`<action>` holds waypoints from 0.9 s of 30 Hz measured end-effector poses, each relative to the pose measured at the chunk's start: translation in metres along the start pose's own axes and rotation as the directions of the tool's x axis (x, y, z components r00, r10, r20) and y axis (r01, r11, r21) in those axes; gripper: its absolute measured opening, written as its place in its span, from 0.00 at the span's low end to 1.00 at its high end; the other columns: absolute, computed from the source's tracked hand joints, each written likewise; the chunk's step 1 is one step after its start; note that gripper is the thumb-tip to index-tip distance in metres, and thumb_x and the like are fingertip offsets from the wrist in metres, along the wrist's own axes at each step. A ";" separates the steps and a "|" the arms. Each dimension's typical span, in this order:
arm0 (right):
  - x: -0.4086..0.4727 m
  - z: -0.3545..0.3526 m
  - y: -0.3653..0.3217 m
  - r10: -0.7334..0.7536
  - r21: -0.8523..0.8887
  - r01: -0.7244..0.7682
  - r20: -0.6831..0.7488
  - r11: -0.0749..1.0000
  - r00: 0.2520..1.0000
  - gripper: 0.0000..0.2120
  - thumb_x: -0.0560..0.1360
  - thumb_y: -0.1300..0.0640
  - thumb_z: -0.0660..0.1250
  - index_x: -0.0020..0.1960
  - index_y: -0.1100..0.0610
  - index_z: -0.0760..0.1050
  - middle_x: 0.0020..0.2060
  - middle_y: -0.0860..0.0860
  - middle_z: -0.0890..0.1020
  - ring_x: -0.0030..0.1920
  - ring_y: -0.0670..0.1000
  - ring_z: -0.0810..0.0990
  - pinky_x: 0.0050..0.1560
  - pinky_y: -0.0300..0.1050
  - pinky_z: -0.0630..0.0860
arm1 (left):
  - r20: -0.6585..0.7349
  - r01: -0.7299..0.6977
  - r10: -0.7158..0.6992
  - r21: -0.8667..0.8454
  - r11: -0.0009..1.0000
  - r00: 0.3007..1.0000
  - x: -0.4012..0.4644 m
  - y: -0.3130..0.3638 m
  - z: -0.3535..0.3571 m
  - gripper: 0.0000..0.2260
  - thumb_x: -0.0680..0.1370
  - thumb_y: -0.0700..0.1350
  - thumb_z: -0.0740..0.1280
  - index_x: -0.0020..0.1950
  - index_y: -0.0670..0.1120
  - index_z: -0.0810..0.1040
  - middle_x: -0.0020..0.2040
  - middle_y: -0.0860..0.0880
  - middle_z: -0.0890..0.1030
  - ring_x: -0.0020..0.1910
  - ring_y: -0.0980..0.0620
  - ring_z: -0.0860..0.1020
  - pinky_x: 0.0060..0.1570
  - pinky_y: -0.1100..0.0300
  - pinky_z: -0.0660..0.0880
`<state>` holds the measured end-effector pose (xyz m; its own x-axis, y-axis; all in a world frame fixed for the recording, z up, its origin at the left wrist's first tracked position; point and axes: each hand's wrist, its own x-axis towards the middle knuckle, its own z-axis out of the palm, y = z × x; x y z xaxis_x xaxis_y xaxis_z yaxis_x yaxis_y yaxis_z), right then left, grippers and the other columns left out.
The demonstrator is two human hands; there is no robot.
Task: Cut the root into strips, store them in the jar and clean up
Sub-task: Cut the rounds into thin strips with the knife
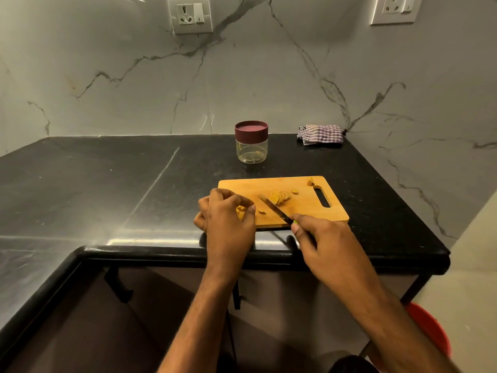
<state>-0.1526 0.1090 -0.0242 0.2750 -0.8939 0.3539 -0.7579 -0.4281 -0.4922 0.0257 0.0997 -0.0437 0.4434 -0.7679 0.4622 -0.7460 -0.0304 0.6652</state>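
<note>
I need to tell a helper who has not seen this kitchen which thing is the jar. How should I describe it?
Start at the black countertop and find the wooden cutting board near its front edge. Just behind the board, toward the marble wall, stands the jar. It is a short clear container with a dark maroon lid on it, unlike the soft checked cloth to its right.

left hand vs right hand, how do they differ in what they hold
The left hand pinches a small yellow root piece over the wooden cutting board; the right hand grips the green-handled knife, blade tip among the slices. Both are at the board's near edge.
</note>
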 end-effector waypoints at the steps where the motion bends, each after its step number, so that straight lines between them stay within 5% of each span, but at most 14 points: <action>1: -0.002 0.000 -0.002 0.000 0.004 0.000 0.004 1.000 1.000 0.16 0.80 0.46 0.58 0.66 0.45 0.74 0.44 0.44 0.80 0.40 0.41 0.75 0.40 0.36 0.71 | 0.016 0.000 0.000 0.016 1.000 1.000 0.000 0.000 0.000 0.05 0.77 0.49 0.73 0.52 0.52 0.84 0.59 0.55 0.71 0.66 0.54 0.62 0.59 0.56 0.53; 13: -0.005 -0.002 -0.009 0.028 -0.028 -0.027 0.031 0.999 0.999 0.17 0.80 0.46 0.58 0.67 0.44 0.72 0.55 0.45 0.81 0.51 0.44 0.77 0.50 0.39 0.74 | 0.110 0.026 -0.032 0.058 0.998 0.993 0.004 0.002 -0.001 0.05 0.76 0.54 0.73 0.49 0.56 0.85 0.56 0.58 0.70 0.64 0.54 0.61 0.57 0.55 0.53; 27: -0.003 -0.006 -0.011 0.022 -0.053 -0.018 0.082 0.998 0.996 0.15 0.80 0.48 0.59 0.66 0.44 0.74 0.48 0.45 0.81 0.42 0.41 0.73 0.38 0.33 0.68 | 0.179 0.086 -0.100 0.085 0.993 0.979 0.011 0.006 -0.002 0.04 0.75 0.56 0.74 0.47 0.58 0.84 0.59 0.54 0.69 0.67 0.51 0.61 0.65 0.48 0.59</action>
<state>-0.1486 0.1172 -0.0145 0.3058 -0.9109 0.2771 -0.7927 -0.4047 -0.4559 0.0273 0.0924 -0.0331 0.4196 -0.8630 0.2812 -0.7448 -0.1503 0.6502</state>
